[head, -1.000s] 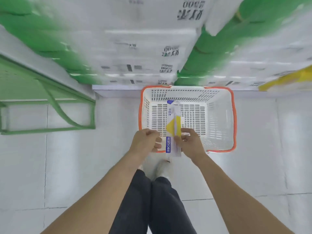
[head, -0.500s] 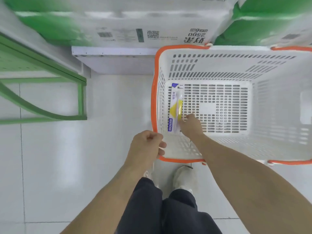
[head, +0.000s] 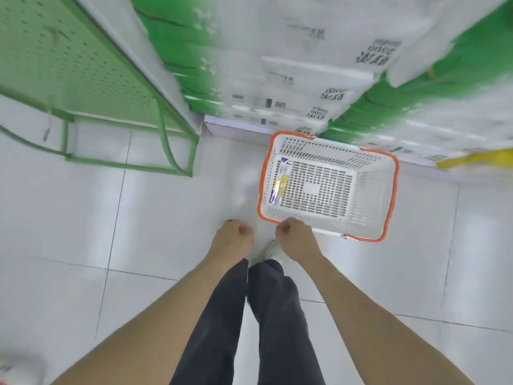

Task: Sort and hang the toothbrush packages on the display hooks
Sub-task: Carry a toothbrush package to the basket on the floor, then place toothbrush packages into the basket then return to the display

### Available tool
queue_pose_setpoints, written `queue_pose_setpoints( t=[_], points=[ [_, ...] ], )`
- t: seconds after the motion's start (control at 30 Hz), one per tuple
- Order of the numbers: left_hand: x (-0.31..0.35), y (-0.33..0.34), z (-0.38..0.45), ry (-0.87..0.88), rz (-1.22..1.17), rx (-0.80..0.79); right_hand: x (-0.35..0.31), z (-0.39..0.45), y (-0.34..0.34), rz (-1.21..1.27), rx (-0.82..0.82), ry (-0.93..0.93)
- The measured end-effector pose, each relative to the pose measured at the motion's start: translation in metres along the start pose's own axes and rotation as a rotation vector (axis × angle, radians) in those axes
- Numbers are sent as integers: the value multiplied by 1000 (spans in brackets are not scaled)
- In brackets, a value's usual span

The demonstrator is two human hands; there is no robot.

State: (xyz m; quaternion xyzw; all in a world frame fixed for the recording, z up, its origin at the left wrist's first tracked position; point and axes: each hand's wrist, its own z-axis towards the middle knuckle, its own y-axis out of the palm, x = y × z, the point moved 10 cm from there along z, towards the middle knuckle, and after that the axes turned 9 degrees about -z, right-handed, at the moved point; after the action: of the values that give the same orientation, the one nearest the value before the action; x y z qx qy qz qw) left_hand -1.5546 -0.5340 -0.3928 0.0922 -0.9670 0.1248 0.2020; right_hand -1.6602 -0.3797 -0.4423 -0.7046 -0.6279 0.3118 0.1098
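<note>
My right hand (head: pixel 296 237) sits just below the centre of the frame, fingers curled in on themselves with nothing in them, hovering at the near rim of the basket (head: pixel 388 218), over its lower-left corner. My left hand (head: pixel 232 238) is beside it, to the left, over bare floor (head: pixel 155 212), also clenched loosely on nothing. The one toothbrush package (head: pixel 279 185) I can see lies flat on the basket floor, tight along the left wall, in the right-centre of the frame. Its long axis runs up and down the picture, tilted slightly so the top end leans right; the blue-printed end is nearest me and the white header end points toward the stacked boxes (head: pixel 305 79) at the top. From my right hand the package lies almost straight up the frame and a touch left, just past the rim, so that hand is plainly the nearer one; the left would have to cross over the orange edge. I judge the near blue end is where to pinch it, reaching down inside the wall. The green pegboard rack (head: pixel 83 65) stands in the upper left, well apart from the basket; I can't make out hooks on it through the blur.
</note>
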Motion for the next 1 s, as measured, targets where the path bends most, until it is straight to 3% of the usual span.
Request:
queue_pose_setpoints(
  t=[0.2, 0.4, 0.57, 0.73, 0.87, 1.0],
  points=[
    [-4, -63, -124, 11, -197, 98, -75, -142, 5, -148, -51, -96],
    [-60, -135, -212, 52, -254, 65, -153, -260, 33, -396, -79, -262],
    [-124, -245, -255, 121, -255, 92, -225, -312, 66, -295, -107, -326],
    [-158, -367, -298, 212, -398, 181, -317, -344, 98, -111, -34, -384],
    [-136, -444, -322, 303, -562, 221, -394, -364, 102, 26, -35, -429],
    [-88, -503, -332, 404, -606, 267, -472, -365, 72, 70, 84, -524]
  ],
)
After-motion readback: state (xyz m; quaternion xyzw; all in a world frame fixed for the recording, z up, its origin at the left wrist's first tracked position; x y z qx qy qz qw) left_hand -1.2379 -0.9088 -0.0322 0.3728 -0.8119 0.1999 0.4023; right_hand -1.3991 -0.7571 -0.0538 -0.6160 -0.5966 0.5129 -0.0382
